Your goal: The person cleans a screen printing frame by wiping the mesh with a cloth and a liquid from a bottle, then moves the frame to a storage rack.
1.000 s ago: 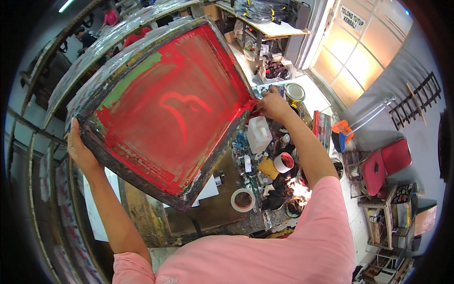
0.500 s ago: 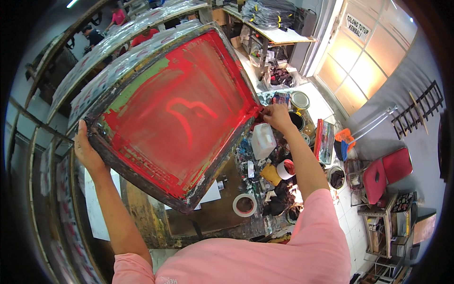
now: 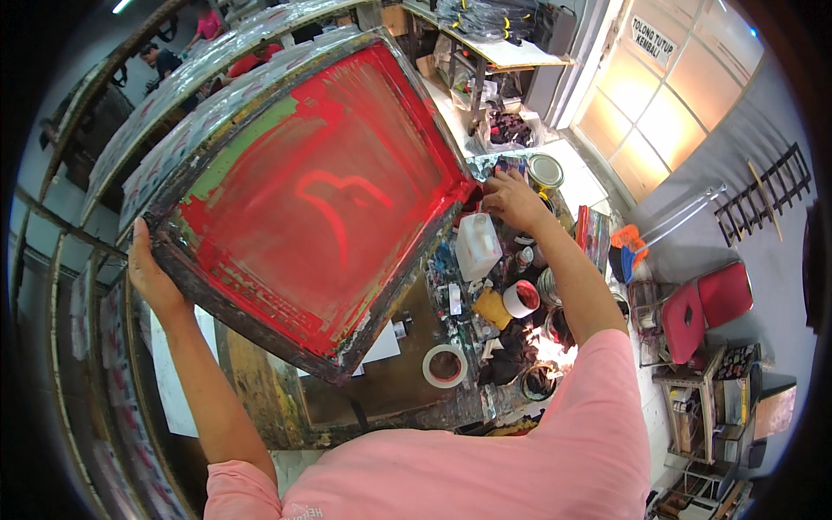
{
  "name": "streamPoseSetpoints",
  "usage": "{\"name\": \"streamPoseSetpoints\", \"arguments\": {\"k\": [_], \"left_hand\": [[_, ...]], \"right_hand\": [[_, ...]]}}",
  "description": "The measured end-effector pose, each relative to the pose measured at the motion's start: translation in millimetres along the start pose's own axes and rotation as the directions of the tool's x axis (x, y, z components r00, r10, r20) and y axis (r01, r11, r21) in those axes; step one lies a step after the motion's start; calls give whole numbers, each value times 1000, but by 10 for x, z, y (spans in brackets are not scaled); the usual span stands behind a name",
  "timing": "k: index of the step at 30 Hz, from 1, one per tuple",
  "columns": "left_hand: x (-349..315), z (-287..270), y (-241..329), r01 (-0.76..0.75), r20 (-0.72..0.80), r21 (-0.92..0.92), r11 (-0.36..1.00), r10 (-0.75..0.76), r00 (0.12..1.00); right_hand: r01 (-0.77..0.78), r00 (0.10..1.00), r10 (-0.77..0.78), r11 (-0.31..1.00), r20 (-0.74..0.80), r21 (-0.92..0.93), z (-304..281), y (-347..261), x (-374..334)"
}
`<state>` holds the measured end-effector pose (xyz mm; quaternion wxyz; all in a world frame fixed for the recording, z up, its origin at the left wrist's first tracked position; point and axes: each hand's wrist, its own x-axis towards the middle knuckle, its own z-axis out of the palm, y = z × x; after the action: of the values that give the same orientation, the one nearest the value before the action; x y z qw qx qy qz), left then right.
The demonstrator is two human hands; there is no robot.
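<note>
A screen printing frame (image 3: 286, 217) with red ink smeared over its mesh is tilted up above the work table. Its mesh shows a pale curved shape, and a green patch lies along the upper left. My left hand (image 3: 159, 279) grips the frame's left corner, thumb on the rim, the other fingers mostly hidden. Beside the right corner, my right hand (image 3: 513, 203) has its fingers bent down over something dark and red that I cannot make out. Just below that hand stands a whitish plastic bottle (image 3: 477, 249).
The stained table (image 3: 260, 381) holds a tape roll (image 3: 426, 371), a yellow cloth-like thing (image 3: 491, 308), a white cup with red inside (image 3: 522, 295) and a lidded can (image 3: 545, 171). Drying racks (image 3: 102, 186) line the left. A red chair (image 3: 685, 326) stands right. People are at the far left.
My right hand has shifted slightly right, away from the frame's corner, and its fingers have moved. The frame, still in my left hand, sits slightly further left and up in view.
</note>
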<state>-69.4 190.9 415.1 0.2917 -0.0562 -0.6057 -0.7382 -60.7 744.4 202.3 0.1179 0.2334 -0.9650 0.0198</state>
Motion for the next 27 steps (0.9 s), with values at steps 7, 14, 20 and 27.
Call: {"name": "streamPoseSetpoints", "arguments": {"k": [7,14,20,27], "left_hand": [[-23,30,-4,-5,-55,-1,1000,5,998],[36,-83,-60,0,-25,-12,1000,-1,1000],[37,-50,-34,31,17,14,999,-31,999],[114,-213,-100,141,66,-79,987,-136,989]], "right_hand": [[108,994,-107,994,-3,3,-166,38,-125],[-34,995,40,997,-90,67,-45,-74,-177],[-31,996,27,998,-81,-48,155,-61,-205],[43,991,-36,997,-130,56,22,-3,-282]]}}
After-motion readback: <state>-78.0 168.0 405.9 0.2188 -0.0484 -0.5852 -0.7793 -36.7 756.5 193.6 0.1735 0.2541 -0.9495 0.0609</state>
